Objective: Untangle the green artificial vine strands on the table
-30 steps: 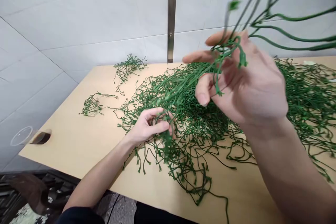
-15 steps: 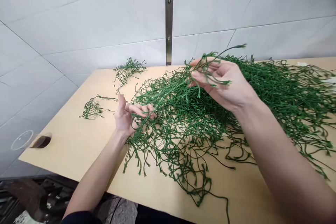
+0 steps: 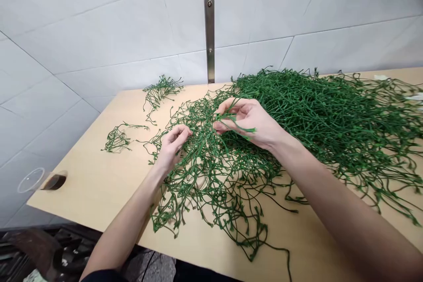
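Note:
A big tangle of thin green strands with small tufted ends [image 3: 317,110] covers the middle and right of the table. My right hand [image 3: 246,121] pinches a few green strands [image 3: 228,116] between thumb and fingers, their tufted tips poking out by the palm. To the left and a little lower, my left hand [image 3: 173,145] is closed, thumb against forefinger, at the edge of the looser strands [image 3: 211,172]. Strands run between the two hands. What the left fingertips pinch is partly hidden.
Two small clumps of strands, one near the wall [image 3: 161,90] and one further left [image 3: 117,139], lie on the wooden table [image 3: 86,158]. At its left edge is a clear cup of dark liquid [image 3: 55,181]. A metal bracket [image 3: 210,39] is fixed to the tiled wall.
My right hand has come down and left with its strands, nearer the left hand. My left hand has gone from spread fingers to a closed pinch and moved slightly up.

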Motion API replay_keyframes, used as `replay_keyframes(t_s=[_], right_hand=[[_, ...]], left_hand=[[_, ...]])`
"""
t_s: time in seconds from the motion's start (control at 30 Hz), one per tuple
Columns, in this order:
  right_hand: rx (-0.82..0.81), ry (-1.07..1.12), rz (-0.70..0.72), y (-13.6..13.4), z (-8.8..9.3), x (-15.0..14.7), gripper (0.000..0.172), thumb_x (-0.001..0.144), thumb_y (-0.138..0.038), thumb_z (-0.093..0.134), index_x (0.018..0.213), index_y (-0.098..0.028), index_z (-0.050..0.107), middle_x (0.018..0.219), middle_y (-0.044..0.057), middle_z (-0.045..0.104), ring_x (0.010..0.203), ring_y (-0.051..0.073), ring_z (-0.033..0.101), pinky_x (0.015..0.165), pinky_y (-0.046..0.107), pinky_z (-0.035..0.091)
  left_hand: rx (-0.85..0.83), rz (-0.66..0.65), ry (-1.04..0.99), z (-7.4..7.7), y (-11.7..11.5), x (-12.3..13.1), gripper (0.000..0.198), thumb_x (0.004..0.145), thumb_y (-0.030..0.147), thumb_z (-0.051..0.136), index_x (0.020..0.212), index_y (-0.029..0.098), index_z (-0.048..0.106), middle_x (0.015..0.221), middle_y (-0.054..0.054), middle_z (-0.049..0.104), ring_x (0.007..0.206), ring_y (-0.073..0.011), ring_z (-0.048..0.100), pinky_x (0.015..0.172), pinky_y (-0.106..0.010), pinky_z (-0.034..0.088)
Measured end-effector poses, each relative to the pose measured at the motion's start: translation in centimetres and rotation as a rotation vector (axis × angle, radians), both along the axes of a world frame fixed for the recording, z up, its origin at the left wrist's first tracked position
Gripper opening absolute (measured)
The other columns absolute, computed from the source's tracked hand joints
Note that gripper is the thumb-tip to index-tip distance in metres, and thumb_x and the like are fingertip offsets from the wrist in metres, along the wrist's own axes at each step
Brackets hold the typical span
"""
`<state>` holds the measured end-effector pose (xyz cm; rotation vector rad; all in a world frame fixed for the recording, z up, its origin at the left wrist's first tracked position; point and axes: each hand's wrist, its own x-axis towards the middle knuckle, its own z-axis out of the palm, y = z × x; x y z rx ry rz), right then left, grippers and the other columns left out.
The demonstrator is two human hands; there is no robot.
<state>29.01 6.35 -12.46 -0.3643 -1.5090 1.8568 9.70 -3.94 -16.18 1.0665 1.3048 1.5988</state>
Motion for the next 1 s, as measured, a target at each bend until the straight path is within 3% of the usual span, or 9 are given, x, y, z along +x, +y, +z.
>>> replay_keyframes(t_s=[0.07, 0.2, 0.33, 0.47, 0.6, 0.67, 0.73, 0.87, 1.0], right_hand=[[0.096, -0.038, -0.017, -0.1, -0.2, -0.2, 0.035, 0.054, -0.024, 0.092, 0.076, -0.015, 0.065, 0.068, -0.002, 0.065, 0.06, 0.011, 0.064, 0.063, 0.028, 0.057], [0.276, -0.12, -0.08, -0.3, -0.6, -0.7, 0.03, 0.056, -0.025, 0.089, 0.074, -0.015, 0.067, 0.069, -0.001, 0.064, 0.056, 0.008, 0.054, 0.054, 0.024, 0.048], [0.367, -0.173, -0.08, -0.8, -1.1, -1.1, 0.022, 0.065, -0.026, 0.083, 0.078, -0.016, 0.068, 0.072, 0.0, 0.065, 0.055, 0.008, 0.051, 0.051, 0.023, 0.043], [0.478, -0.241, -0.065, -1.2, -1.3, -1.3, 0.017, 0.071, -0.027, 0.077, 0.083, -0.016, 0.071, 0.076, 0.001, 0.066, 0.059, 0.009, 0.052, 0.055, 0.024, 0.043], [0.647, -0.286, 0.01, -1.1, -1.1, -1.0, 0.011, 0.074, -0.015, 0.07, 0.085, -0.015, 0.07, 0.075, 0.001, 0.067, 0.066, 0.011, 0.055, 0.064, 0.026, 0.046], [0.713, -0.327, 0.087, -0.9, -0.9, -0.7, 0.023, 0.073, -0.006, 0.062, 0.092, -0.016, 0.071, 0.079, 0.0, 0.069, 0.068, 0.012, 0.058, 0.067, 0.026, 0.048], [0.713, -0.364, 0.159, -0.7, -0.4, -0.1, 0.03, 0.074, -0.004, 0.058, 0.098, -0.018, 0.07, 0.084, 0.001, 0.071, 0.071, 0.012, 0.061, 0.069, 0.027, 0.049], [0.653, -0.381, 0.259, -0.6, 0.4, 0.7, 0.023, 0.084, -0.006, 0.054, 0.096, -0.017, 0.069, 0.09, 0.003, 0.072, 0.076, 0.012, 0.064, 0.07, 0.026, 0.05], [0.461, -0.371, 0.16, -0.6, 0.3, 0.5, 0.014, 0.091, -0.021, 0.054, 0.099, -0.015, 0.063, 0.097, 0.006, 0.069, 0.073, 0.012, 0.065, 0.065, 0.025, 0.052]], left_hand=[[0.078, 0.051, 0.123, -0.1, -0.3, 0.3, 0.028, 0.072, 0.045, 0.078, 0.078, 0.019, 0.072, 0.086, -0.003, 0.063, 0.076, -0.0131, 0.054, 0.072, -0.024, 0.048], [0.118, -0.043, 0.043, -0.3, -0.9, 0.8, 0.037, 0.075, 0.044, 0.077, 0.104, 0.022, 0.07, 0.098, -0.006, 0.069, 0.081, -0.0155, 0.063, 0.077, -0.029, 0.053], [0.001, -0.137, -0.164, -0.3, -0.8, 1.5, 0.036, 0.07, 0.047, 0.081, 0.09, 0.02, 0.068, 0.097, -0.004, 0.069, 0.084, -0.0173, 0.069, 0.078, -0.031, 0.058], [-0.101, -0.196, -0.404, -0.2, -0.5, 2.2, 0.048, 0.069, 0.061, 0.075, 0.068, 0.016, 0.058, 0.086, -0.002, 0.066, 0.077, -0.0162, 0.069, 0.064, -0.028, 0.061], [-0.21, -0.22, -0.407, -0.5, -0.5, 2.5, 0.037, 0.065, 0.042, 0.086, 0.079, 0.017, 0.063, 0.079, 0.002, 0.064, 0.063, -0.0091, 0.063, 0.055, -0.019, 0.055], [-0.262, -0.246, -0.332, -0.7, -0.7, 2.4, 0.036, 0.064, 0.034, 0.088, 0.088, 0.017, 0.066, 0.075, 0.003, 0.065, 0.058, -0.0076, 0.061, 0.054, -0.018, 0.053], [-0.301, -0.278, -0.248, -0.7, -0.7, 2.3, 0.034, 0.065, 0.033, 0.087, 0.089, 0.016, 0.069, 0.072, 0.002, 0.065, 0.056, -0.0073, 0.06, 0.054, -0.017, 0.051], [-0.278, -0.219, -0.145, -0.5, -0.5, 2.4, 0.035, 0.06, 0.032, 0.089, 0.084, 0.014, 0.072, 0.068, 0.0, 0.068, 0.057, -0.0087, 0.061, 0.055, -0.018, 0.05], [-0.232, -0.072, -0.119, -0.8, -0.2, 2.8, 0.038, 0.054, 0.033, 0.091, 0.082, 0.015, 0.072, 0.065, 0.0, 0.07, 0.055, -0.0126, 0.065, 0.05, -0.02, 0.048]])
